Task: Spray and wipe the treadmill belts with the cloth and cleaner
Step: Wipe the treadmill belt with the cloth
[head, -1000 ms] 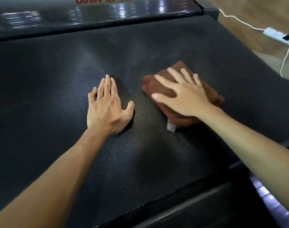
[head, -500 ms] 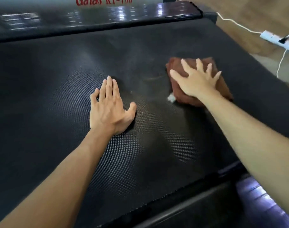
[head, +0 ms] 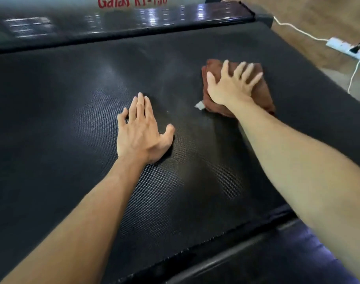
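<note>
Flat-palmed and spread-fingered, the right hand (head: 232, 87) presses the brown cloth (head: 261, 93) onto the treadmill belt (head: 72, 119) toward its far right edge, grasping nothing; the left hand (head: 141, 132) lies open on the belt's middle, bracing; wiping is likely under way, and the next stroke calls for steady pressure across unwiped belt; no cleaner bottle shows; beyond the right edge lie a power strip (head: 347, 49) and white cable (head: 295, 29), clear of the stroke.

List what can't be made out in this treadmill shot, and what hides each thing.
- Cleaner bottle: nowhere in the head view.
- Brown cloth: middle covered by the right hand, whose fingertips are motion-blurred.
- Red lettering: tops cut by the upper edge, blurred.
- Power strip: cut by the right edge.
- Belt under the left hand: hidden.
</note>
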